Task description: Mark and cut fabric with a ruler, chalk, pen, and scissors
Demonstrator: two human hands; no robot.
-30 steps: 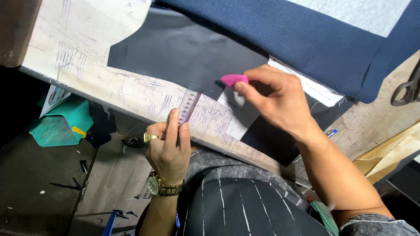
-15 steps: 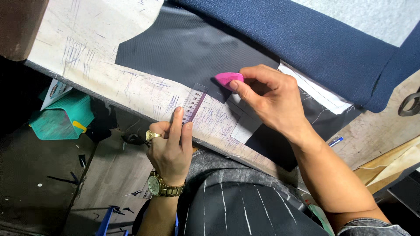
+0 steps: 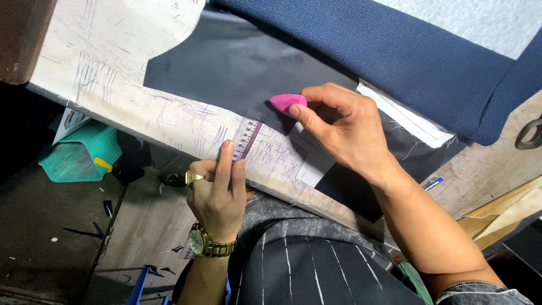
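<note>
My right hand (image 3: pixel 344 130) pinches a pink tailor's chalk (image 3: pixel 288 103) and rests its tip on the dark grey fabric (image 3: pixel 237 68) spread on the worktable (image 3: pixel 113 73). A small clear ruler (image 3: pixel 247 135) lies at the table's near edge, pressed down by the fingers of my left hand (image 3: pixel 217 192), which wears a gold ring and a gold watch. The ruler points up toward the chalk and stops a little short of it. A white paper piece (image 3: pixel 313 166) lies under my right palm.
Thick navy cloth (image 3: pixel 406 62) covers the table's far right side, with a white strip (image 3: pixel 406 118) beneath it. Scissor handles (image 3: pixel 529 134) show at the right edge. A blue pen (image 3: pixel 433 183) lies near my forearm. A teal bag (image 3: pixel 79 155) sits on the floor at left.
The view has shifted slightly. My right hand with the chalk stays at the dark fabric just beyond the ruler's far end, and my left hand keeps holding the ruler.
</note>
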